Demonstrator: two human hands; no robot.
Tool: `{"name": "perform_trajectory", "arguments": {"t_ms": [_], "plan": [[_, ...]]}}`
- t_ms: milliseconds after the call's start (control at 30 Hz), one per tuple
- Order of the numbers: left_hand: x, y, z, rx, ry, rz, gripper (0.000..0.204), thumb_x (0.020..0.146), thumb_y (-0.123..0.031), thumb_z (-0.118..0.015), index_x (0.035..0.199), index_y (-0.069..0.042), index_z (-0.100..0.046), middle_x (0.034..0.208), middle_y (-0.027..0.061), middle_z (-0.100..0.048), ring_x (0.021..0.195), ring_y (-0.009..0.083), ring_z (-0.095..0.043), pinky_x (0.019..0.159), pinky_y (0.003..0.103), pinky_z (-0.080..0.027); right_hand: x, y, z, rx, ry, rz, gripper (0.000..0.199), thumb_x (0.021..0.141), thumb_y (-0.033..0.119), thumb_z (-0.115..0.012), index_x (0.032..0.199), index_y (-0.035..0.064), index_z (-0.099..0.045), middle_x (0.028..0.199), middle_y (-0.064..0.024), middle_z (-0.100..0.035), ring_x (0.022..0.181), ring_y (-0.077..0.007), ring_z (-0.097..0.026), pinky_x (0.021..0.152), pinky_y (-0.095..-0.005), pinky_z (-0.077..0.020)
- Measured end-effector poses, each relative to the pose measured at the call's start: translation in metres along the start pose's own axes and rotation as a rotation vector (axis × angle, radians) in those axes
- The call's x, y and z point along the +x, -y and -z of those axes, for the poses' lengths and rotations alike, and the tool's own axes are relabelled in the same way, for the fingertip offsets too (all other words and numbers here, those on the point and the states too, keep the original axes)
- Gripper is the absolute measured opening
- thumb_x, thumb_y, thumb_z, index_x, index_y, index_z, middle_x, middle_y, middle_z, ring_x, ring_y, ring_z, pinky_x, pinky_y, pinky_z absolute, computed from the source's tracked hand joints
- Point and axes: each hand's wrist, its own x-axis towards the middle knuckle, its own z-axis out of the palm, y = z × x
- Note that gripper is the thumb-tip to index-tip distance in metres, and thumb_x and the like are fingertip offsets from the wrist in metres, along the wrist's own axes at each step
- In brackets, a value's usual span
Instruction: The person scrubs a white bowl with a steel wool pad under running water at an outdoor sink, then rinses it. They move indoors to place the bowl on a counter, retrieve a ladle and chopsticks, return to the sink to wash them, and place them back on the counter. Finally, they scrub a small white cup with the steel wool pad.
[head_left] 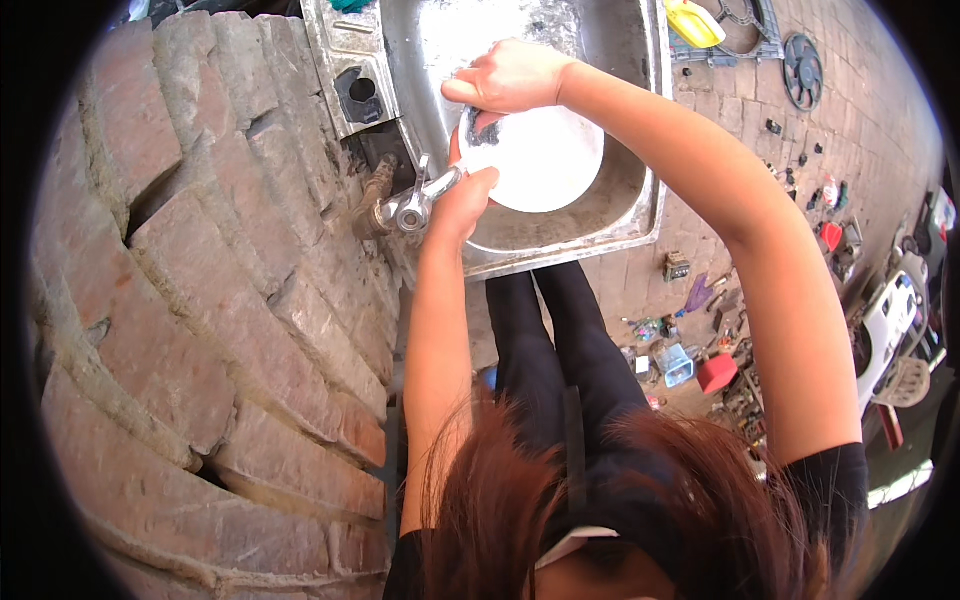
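A round white dish [550,160], washed out by glare, is held tilted over the metal sink [560,236]. My left hand [462,205] is closed on its near-left rim, close beside the chrome tap [415,208]. Over the dish's far-left edge, my right hand [512,76] is curled with its fingers folded in. A dark grey patch [483,130] shows on the dish under that hand; I cannot tell whether it is a scrubber or a mark. What the right fingers hold is hidden.
A rough stone wall [250,260] stands close at the left. On the paved floor to the right lie a black fan [803,72], a yellow object [694,24], a blue basket [675,366], a red block [717,373] and several scattered parts.
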Motion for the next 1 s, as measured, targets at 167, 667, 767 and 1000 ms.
{"name": "perform_trajectory", "arguments": {"t_ms": [167, 667, 767, 1000], "plan": [[-0.005, -0.011, 0.006, 0.021, 0.077, -0.016, 0.074, 0.074, 0.002, -0.043, 0.142, -0.015, -0.018, 0.117, 0.0109, -0.049, 0.095, 0.0205, -0.056, 0.075, 0.033, -0.05, 0.0, -0.004, 0.001, -0.043, 0.077, -0.009, 0.044, 0.078, 0.045, -0.061, 0.092, 0.0073, -0.043, 0.071, -0.0097, -0.061, 0.066, -0.0328, -0.061, 0.058, -0.042, -0.0487], [0.011, 0.018, -0.002, -0.24, -0.078, -0.27, 0.046, 0.093, -0.026, -0.049, 0.133, -0.015, -0.029, 0.12, 0.0084, -0.049, 0.102, 0.0195, -0.057, 0.071, 0.034, -0.054, -0.044, 0.06, -0.042, 0.344, -0.374, -0.871, 0.037, 0.074, 0.004, -0.062, 0.111, 0.0101, -0.057, 0.111, -0.0109, -0.051, 0.097, -0.0288, -0.055, 0.082, -0.0363, -0.0479], [0.022, 0.012, -0.008, -0.217, -0.109, -0.236, 0.046, 0.095, -0.038, -0.044, 0.133, -0.015, -0.029, 0.121, 0.0077, -0.049, 0.102, 0.0193, -0.056, 0.07, 0.035, -0.054, -0.021, 0.063, -0.052, 0.67, -0.483, -0.8, 0.032, 0.074, 0.003, -0.062, 0.105, 0.0074, -0.059, 0.097, -0.0126, -0.053, 0.084, -0.0274, -0.057, 0.076, -0.035, -0.0471], [0.018, 0.014, -0.005, -0.134, -0.127, -0.202, 0.053, 0.095, -0.044, -0.038, 0.137, -0.016, -0.022, 0.124, 0.0101, -0.046, 0.104, 0.0212, -0.055, 0.069, 0.037, -0.055, -0.037, 0.038, -0.055, 0.529, -0.375, -0.843, 0.027, 0.068, -0.001, -0.063, 0.095, 0.0043, -0.061, 0.097, -0.0129, -0.056, 0.087, -0.0298, -0.058, 0.077, -0.0353, -0.0466]]}}
